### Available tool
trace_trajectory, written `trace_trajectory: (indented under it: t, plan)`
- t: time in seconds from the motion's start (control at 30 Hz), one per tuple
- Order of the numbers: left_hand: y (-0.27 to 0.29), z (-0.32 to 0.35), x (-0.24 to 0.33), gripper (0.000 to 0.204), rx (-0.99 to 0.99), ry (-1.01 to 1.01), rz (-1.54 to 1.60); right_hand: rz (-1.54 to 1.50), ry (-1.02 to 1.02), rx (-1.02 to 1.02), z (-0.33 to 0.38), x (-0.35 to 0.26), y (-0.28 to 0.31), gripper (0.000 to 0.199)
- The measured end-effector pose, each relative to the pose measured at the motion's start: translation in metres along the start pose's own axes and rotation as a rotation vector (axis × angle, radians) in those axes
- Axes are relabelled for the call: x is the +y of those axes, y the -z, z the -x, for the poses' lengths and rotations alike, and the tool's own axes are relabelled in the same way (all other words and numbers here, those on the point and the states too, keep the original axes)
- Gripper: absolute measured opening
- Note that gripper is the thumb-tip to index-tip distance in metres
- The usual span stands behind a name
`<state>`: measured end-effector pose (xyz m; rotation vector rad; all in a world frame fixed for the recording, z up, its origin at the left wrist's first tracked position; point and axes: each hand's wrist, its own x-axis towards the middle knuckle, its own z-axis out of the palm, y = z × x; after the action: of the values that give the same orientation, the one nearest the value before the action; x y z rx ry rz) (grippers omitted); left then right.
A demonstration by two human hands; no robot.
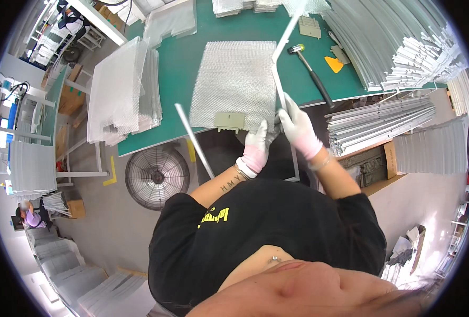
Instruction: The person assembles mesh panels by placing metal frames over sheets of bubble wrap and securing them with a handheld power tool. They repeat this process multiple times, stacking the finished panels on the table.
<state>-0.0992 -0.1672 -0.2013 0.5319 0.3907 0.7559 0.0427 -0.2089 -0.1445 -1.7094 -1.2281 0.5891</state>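
Note:
White gloves cover both of my hands at the near edge of the green table. My right hand (pixel 301 131) is closed round a long, thin pale metal strip (pixel 278 74), which runs up and away over the table with a bend partway. My left hand (pixel 256 143) is closed beside it; what its fingers grip is hidden. Left of the hands lies a stack of silvery mesh sheets (pixel 234 74), with a flat grey-green plastic piece (pixel 230 120) at its near edge. Another pale strip (pixel 193 138) slants past the table edge, left of my left forearm.
A mallet (pixel 312 74) and a yellow scraper (pixel 334 64) lie on the green table (pixel 179 68). Clear-looking sheets (pixel 121 95) stack at left, metal strips (pixel 380 124) at right. Below stand a floor fan (pixel 157 177) and a cardboard box (pixel 385 169) holding grey parts.

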Motion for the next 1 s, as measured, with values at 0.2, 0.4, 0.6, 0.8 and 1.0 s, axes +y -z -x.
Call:
trace_trajectory:
  t: [0.2,0.4,0.6,0.8,1.0]
  plan:
    - [-0.017,-0.073,0.029,0.033,-0.023,-0.018,0.079,-0.749,-0.163,-0.032,0.021,0.007,-0.012,0.055]
    - [-0.022,-0.109,0.032,0.028,-0.038,-0.042,0.235,-0.961,-0.234,-0.083,0.011,0.007,-0.012,0.052]
    - [-0.034,-0.102,0.027,0.026,0.089,-0.118,0.22,-0.961,-0.24,-0.087,0.01,0.004,-0.012,0.052]
    - [-0.046,-0.102,0.031,0.032,0.102,-0.175,0.127,-0.952,-0.25,-0.105,0.014,0.004,-0.01,0.052]
    - [-0.046,-0.108,0.029,0.036,0.108,-0.148,0.073,-1.013,-0.28,-0.093,0.016,0.002,-0.006,0.052]
